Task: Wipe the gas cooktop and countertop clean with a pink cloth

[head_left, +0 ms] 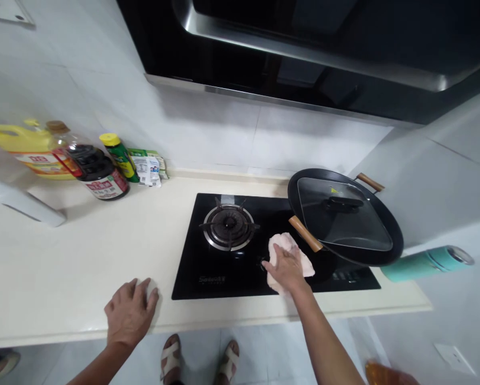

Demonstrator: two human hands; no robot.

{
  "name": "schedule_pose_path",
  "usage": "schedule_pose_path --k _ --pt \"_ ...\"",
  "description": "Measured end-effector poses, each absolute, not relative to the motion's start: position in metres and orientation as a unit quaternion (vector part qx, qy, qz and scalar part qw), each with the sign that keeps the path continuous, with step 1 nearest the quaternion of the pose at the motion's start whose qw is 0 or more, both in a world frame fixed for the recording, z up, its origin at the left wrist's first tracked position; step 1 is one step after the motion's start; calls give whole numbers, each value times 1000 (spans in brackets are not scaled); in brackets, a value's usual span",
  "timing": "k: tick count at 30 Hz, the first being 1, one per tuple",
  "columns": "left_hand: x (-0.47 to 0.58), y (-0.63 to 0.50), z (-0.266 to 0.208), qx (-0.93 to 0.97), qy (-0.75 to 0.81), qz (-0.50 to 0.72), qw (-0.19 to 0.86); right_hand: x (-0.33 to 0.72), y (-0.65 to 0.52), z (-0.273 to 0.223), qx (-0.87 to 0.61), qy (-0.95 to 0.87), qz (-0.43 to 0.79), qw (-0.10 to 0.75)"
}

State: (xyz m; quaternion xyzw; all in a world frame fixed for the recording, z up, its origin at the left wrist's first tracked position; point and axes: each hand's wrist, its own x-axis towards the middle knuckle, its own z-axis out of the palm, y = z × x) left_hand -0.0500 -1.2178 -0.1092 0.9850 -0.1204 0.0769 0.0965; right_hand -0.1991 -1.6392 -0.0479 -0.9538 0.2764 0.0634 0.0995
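Observation:
My right hand (286, 269) presses a pale pink cloth (282, 241) against the black glass top of the gas stove (192, 262). Its thumb reaches out to the left, near a control knob, and the cloth hides part of the glass. To the left of the stove, my left hand (131, 311) rests on the cream countertop (71, 267) with its fingers apart and nothing in it. An uncovered burner (229, 225) is up and to the left of the cloth. A black wide pan (392, 227) with a glass lid (324, 219) covers the right side of the stove.
One wooden pan handle (305, 233) juts out close to the cloth. A teal tumbler (424, 263) is at the right. Along the left stand a yellow jug (27, 144), a dark sauce bottle (99, 176) and a green bottle (122, 160). The range hood (284, 59) hangs overhead.

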Motion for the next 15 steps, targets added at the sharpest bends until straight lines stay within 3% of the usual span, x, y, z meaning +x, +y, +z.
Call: schedule_pose_path --k 9,15 --pt "-47 -1220 -102 985 -114 46 122 -262 -1584 -102 -938 301 -99 140" --pt "-45 -1221 -99 987 -93 13 127 -307 -1552 -134 -893 192 -234 333"
